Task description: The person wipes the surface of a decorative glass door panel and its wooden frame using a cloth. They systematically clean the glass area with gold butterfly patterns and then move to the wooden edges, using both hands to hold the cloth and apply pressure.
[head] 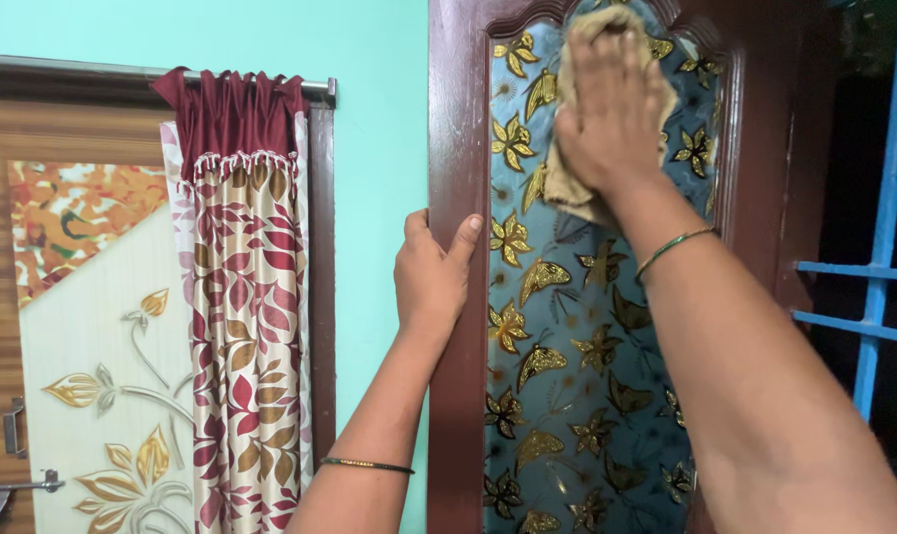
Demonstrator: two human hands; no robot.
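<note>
Even, fairly bright indoor light falls on the turquoise wall [379, 148] and floral curtain [246, 326], with colours strongly saturated. The patterned glass door panel [577, 396] shows soft sheen on its gold butterflies but no hard glare. The right hand [611, 109] casts only a faint shadow on the panel. The far right beyond the blue window bars [878, 287] is nearly black. The near forearm looks slightly soft; otherwise focus is sharp, with no evident edge distortion.
</note>
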